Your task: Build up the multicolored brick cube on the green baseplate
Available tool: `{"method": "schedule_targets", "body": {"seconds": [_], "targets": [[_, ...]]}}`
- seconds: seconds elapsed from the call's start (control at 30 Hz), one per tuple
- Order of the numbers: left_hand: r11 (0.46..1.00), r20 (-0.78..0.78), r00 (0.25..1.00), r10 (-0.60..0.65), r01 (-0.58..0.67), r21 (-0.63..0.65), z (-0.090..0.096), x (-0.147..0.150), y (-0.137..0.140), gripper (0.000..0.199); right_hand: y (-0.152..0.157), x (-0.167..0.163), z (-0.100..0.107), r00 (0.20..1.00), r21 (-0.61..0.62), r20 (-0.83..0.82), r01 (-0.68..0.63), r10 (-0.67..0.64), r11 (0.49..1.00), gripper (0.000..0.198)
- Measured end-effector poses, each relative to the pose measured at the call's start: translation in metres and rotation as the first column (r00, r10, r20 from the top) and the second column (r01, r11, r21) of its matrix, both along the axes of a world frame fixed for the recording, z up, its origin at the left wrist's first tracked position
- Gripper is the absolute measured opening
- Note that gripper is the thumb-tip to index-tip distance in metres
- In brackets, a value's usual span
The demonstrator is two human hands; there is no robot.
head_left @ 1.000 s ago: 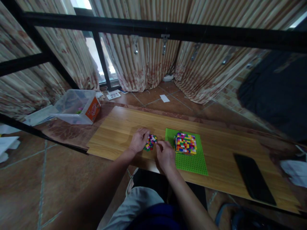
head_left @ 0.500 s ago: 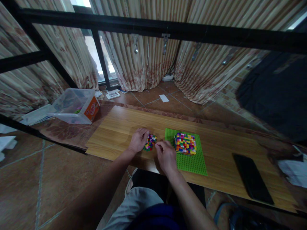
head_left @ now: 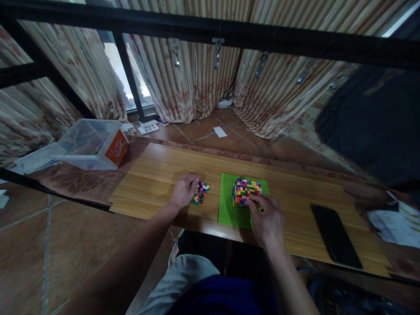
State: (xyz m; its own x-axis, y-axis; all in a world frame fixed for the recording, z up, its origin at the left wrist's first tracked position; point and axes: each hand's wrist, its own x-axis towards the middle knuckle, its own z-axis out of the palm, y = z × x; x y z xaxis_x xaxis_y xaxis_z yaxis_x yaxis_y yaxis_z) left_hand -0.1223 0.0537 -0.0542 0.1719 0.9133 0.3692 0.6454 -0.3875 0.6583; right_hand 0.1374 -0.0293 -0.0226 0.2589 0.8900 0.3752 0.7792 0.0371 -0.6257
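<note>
In the clear bin (head_left: 98, 163), something green (head_left: 95, 152)

Wood-grain board (head_left: 147, 183): surface items
Loose bricks (head_left: 201, 192) lie left of centre, green baseplate (head_left: 231, 214) at centre, flat black object (head_left: 336, 236) right.

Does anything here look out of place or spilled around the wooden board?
A white paper lies on the tiled floor beyond the wooden board, perhaps dropped. The loose bricks lie gathered by the left hand and do not look spilled.
</note>
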Motion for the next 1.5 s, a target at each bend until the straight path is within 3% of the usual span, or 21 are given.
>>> {"method": "schedule_targets", "body": {"seconds": [0.27,0.63,0.87,1.2,1.5], "targets": [[1.0,0.021,1.0,-0.007,0.007,-0.002,-0.002,0.0,0.001,0.028,0.005,0.003,0.001,0.998,0.01,0.059,-0.01,0.01,1.0,0.031],[1.0,0.0,1.0,-0.007,0.007,0.0,-0.004,-0.001,0.002,0.027,0.003,0.002,0.002,0.999,0.037,-0.003,0.046,-0.046,0.998,0.028],[1.0,-0.003,1.0,-0.013,0.013,0.003,-0.004,-0.001,0.002,0.027,0.01,0.001,-0.009,0.989,0.095,0.11,0.088,-0.099,0.992,0.036],[1.0,-0.016,1.0,-0.006,0.006,0.005,-0.005,-0.002,0.002,0.028,0.019,0.004,-0.018,0.954,-0.005,-0.25,0.167,-0.163,0.986,0.039],[1.0,-0.021,1.0,-0.012,0.012,0.007,-0.002,-0.001,0.001,0.027,0.021,0.002,-0.021,0.93,0.017,-0.339,0.153,-0.139,0.988,0.037]]}}
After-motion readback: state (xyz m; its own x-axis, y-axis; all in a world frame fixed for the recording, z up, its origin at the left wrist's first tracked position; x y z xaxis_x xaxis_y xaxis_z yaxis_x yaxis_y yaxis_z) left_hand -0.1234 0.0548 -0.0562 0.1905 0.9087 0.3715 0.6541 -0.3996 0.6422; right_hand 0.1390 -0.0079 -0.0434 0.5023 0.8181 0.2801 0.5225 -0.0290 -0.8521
